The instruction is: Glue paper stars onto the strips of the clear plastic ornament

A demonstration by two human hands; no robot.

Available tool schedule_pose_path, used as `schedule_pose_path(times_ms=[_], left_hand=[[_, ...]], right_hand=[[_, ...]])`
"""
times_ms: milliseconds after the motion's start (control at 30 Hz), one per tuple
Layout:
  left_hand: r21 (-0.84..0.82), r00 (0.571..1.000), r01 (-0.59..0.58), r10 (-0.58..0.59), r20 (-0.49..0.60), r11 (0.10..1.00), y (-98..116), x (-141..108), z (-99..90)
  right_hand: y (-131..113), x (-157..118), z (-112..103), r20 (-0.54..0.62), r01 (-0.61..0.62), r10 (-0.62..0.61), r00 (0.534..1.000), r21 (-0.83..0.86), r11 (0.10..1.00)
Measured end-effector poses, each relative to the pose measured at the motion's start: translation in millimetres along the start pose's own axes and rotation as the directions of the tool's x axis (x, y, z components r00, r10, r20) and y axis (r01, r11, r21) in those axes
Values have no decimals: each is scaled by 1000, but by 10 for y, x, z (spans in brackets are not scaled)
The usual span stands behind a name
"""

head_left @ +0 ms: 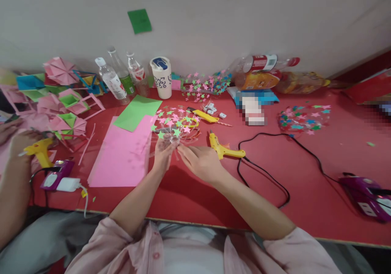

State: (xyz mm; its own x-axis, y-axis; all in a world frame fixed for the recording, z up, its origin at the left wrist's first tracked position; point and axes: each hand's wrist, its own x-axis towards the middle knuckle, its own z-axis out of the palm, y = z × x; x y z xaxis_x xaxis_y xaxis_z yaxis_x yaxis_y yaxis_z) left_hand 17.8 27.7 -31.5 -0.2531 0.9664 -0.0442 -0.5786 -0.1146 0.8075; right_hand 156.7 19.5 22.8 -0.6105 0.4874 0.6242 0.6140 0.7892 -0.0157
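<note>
A clear plastic piece covered with green and pink stars [172, 121] is held up over the red table [195, 200]. My left hand [163, 154] is closed on its near end. My right hand [200, 160] reaches to the same end from the right, its fingers together and the fingertips meeting the left hand's; whether they grip the plastic is hidden. Pink sheets [122, 156] and a green sheet [137, 112] lie left of my hands. A yellow glue gun [224, 147] rests just right of them, and a yellow cutter [204, 115] lies behind.
Bottles [111, 80] and a white cup [161, 78] stand at the back. More starred plastic [305, 118] lies right. Black cord runs to a purple power strip [365, 196]. At left are paper shapes [69, 123], another glue gun [41, 152] and a person's arm [15, 180].
</note>
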Motion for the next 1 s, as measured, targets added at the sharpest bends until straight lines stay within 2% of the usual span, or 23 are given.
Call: schedule_pose_path(times_ms=[300,533,600,733,1000], left_hand=[[7,998,55,-56,21,998,-48,-31,8],[39,995,97,-97,-20,994,-100,-36,4],[26,995,95,-94,-12,995,-95,-28,4],[45,999,12,-14,35,999,-55,-2,3],[17,1000,-24,25,-9,1000,1,27,-22]], right_hand=[[52,-8,24,-167,92,-108,980,-97,991],[45,-3,10,-193,57,-84,978,-140,989],[35,5,4,-168,46,-67,984,-125,991],[8,5,-7,-112,14,-21,993,-67,998],[-24,-3,-26,-167,-50,68,984,109,993]])
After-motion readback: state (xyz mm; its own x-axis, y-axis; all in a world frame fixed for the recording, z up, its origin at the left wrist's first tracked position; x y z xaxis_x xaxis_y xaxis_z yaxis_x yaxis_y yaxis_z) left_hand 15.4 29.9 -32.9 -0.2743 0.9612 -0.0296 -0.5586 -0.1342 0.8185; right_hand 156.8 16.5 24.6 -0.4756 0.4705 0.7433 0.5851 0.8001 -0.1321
